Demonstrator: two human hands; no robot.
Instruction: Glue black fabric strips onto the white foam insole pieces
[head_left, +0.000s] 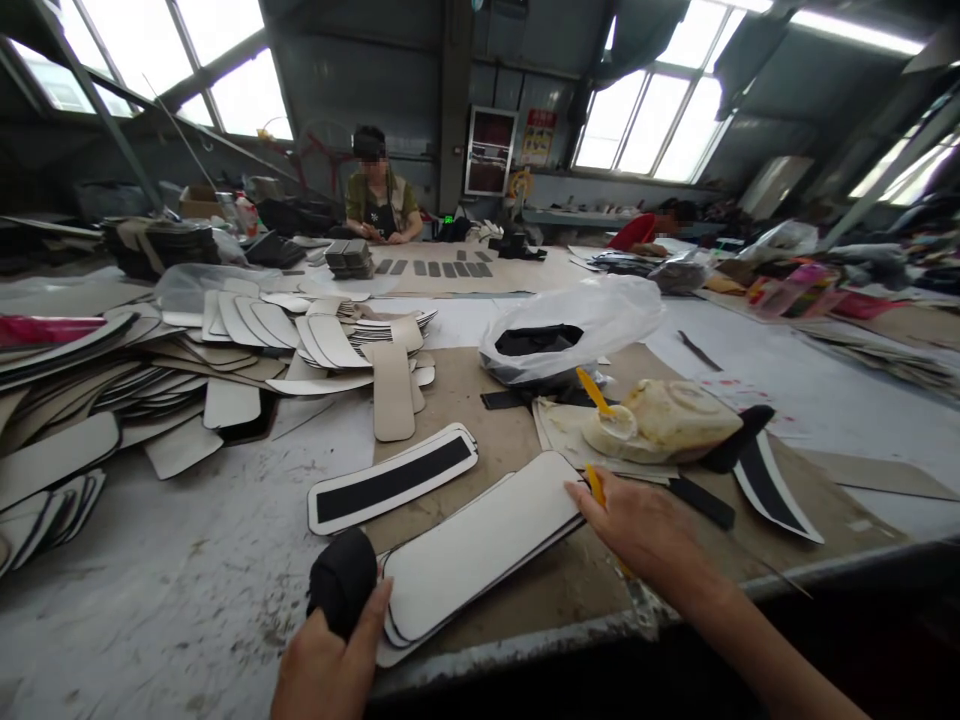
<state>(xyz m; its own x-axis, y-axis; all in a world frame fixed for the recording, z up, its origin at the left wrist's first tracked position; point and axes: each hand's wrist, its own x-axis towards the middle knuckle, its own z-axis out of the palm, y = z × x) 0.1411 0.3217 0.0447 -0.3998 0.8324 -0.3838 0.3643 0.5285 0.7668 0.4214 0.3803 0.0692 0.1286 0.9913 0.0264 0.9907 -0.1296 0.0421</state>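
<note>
In front of me lies a short stack of long white panels [484,545] with rounded corners and dark edges. My left hand [334,645] is closed around a roll of black strip [343,580], its thumb against the stack's near left end. My right hand [637,515] grips the top panel's right end and also holds a yellow plastic stick [596,485], partly hidden by the fingers. Just beyond the stack is a white panel with a black strip along its middle [394,478]. A pale, paste-smeared plastic bottle [682,418] lies behind my right hand, with another yellow stick [595,392] in its opening.
Piles of white panels [255,320] cover the table's left side. A clear plastic bag [600,315] with black material stands beyond the brown board [555,590]. To the right lies a curved panel with a black strip [776,490]. A person [381,195] sits across the table.
</note>
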